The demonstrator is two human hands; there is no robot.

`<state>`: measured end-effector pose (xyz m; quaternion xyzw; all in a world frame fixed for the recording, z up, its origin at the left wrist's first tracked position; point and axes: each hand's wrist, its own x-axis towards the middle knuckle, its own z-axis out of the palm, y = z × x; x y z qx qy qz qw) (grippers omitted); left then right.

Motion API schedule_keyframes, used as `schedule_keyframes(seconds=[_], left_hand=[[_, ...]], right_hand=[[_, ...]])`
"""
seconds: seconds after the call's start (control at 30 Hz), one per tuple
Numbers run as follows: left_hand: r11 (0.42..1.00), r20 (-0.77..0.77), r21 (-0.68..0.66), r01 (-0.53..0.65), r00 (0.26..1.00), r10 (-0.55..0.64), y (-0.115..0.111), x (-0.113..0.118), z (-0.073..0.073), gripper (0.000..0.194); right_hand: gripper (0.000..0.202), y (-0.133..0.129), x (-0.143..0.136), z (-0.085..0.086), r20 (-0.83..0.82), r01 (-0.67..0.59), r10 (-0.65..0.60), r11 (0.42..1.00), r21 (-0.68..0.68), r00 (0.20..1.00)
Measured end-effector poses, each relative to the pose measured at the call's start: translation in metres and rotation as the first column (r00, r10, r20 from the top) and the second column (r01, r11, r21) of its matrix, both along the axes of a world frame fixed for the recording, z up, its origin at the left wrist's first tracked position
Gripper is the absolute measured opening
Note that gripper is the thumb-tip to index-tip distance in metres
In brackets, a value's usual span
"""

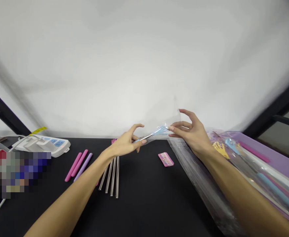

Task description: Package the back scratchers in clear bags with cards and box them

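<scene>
A light blue hand-shaped scratcher (pixel 160 130) with a metal rod lies inside a clear plastic sleeve (pixel 150 139), held up above the far part of the black table. My left hand (pixel 127 141) grips its handle end through the plastic, between thumb and fingers. At the other end, my right hand (pixel 190 130) pinches the sleeve beside the blue head, with its index finger raised. Below them a small pink card (pixel 166 159) lies on the table. Several metal rods (pixel 113 177) with pink heads rest partly behind my left hand.
Pink handles (pixel 79 163) and a purple handle (pixel 83 167) lie left. Beyond them is a white power strip (pixel 58 146) with cables. Clear plastic sleeves (pixel 196 177) line the right side, beside a purple bin (pixel 265 153) of wrapped scratchers. A white wall stands behind.
</scene>
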<state>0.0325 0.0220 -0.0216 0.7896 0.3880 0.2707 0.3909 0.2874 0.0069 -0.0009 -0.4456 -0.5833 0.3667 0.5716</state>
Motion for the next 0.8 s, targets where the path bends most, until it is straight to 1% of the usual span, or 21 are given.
schedule_keyframes(seconds=[0.07, 0.1, 0.2, 0.27, 0.37, 0.43, 0.47, 0.53, 0.6, 0.63, 0.67, 0.7, 0.77, 0.8], left_hand=[[1.000, -0.014, 0.014, -0.003, 1.000, 0.004, -0.001, 0.002, -0.002, 0.069], [1.000, -0.009, 0.014, 0.005, 1.000, -0.005, -0.002, 0.003, -0.003, 0.071], [1.000, 0.062, 0.002, 0.016, 0.998, -0.016, -0.003, 0.008, -0.008, 0.068], [0.999, 0.113, -0.033, 0.043, 0.993, -0.039, -0.002, 0.009, -0.009, 0.071], [0.979, 0.127, -0.153, 0.137, 0.985, -0.118, 0.003, 0.001, -0.008, 0.082], [0.956, 0.109, -0.237, 0.171, 0.983, -0.149, 0.008, -0.009, -0.006, 0.077], [0.948, 0.093, -0.263, 0.177, 0.983, -0.157, 0.010, -0.014, -0.004, 0.071], [0.949, 0.036, -0.268, 0.166, 0.986, -0.162, 0.013, -0.021, -0.003, 0.064], [0.956, -0.016, -0.249, 0.153, 0.987, -0.162, 0.014, -0.024, -0.003, 0.065], [0.956, -0.018, -0.246, 0.160, 0.985, -0.170, 0.013, -0.023, -0.005, 0.065], [0.950, 0.013, -0.252, 0.185, 0.982, -0.188, 0.011, -0.021, -0.007, 0.064], [0.935, 0.077, -0.270, 0.229, 0.973, -0.216, 0.010, -0.019, -0.009, 0.063], [0.883, 0.259, -0.315, 0.347, 0.927, -0.272, 0.007, -0.013, -0.014, 0.058], [0.859, 0.343, -0.329, 0.393, 0.897, -0.279, 0.006, -0.010, -0.015, 0.055]], right_hand=[[0.087, 0.001, -0.003, -0.003, -0.019, -0.031, 0.030, 0.999, -0.036, 0.999], [0.090, 0.001, -0.005, -0.005, -0.035, -0.047, 0.045, 0.997, -0.060, 0.998], [0.099, -0.001, -0.014, -0.008, -0.079, -0.079, 0.071, 0.991, -0.111, 0.994], [0.103, -0.001, -0.018, -0.009, -0.092, -0.055, 0.046, 0.994, -0.096, 0.995], [0.102, 0.001, -0.015, -0.009, -0.125, 0.057, -0.061, 0.998, -0.041, 0.990], [0.098, 0.004, -0.008, -0.008, -0.154, 0.117, -0.119, 0.993, -0.022, 0.981], [0.095, 0.005, -0.005, -0.008, -0.167, 0.126, -0.127, 0.992, -0.020, 0.978], [0.089, 0.006, 0.000, -0.006, -0.191, 0.116, -0.119, 0.993, -0.027, 0.974], [0.086, 0.005, 0.001, -0.005, -0.201, 0.096, -0.103, 0.994, -0.045, 0.974], [0.086, 0.005, 0.000, -0.005, -0.200, 0.087, -0.097, 0.995, -0.056, 0.975], [0.087, 0.005, -0.001, -0.004, -0.199, 0.083, -0.094, 0.995, -0.064, 0.976], [0.087, 0.004, -0.002, -0.004, -0.199, 0.080, -0.092, 0.994, -0.070, 0.976], [0.090, 0.004, -0.002, -0.003, -0.210, 0.080, -0.094, 0.994, -0.077, 0.973], [0.091, 0.004, -0.002, -0.002, -0.221, 0.083, -0.100, 0.993, -0.083, 0.970]])
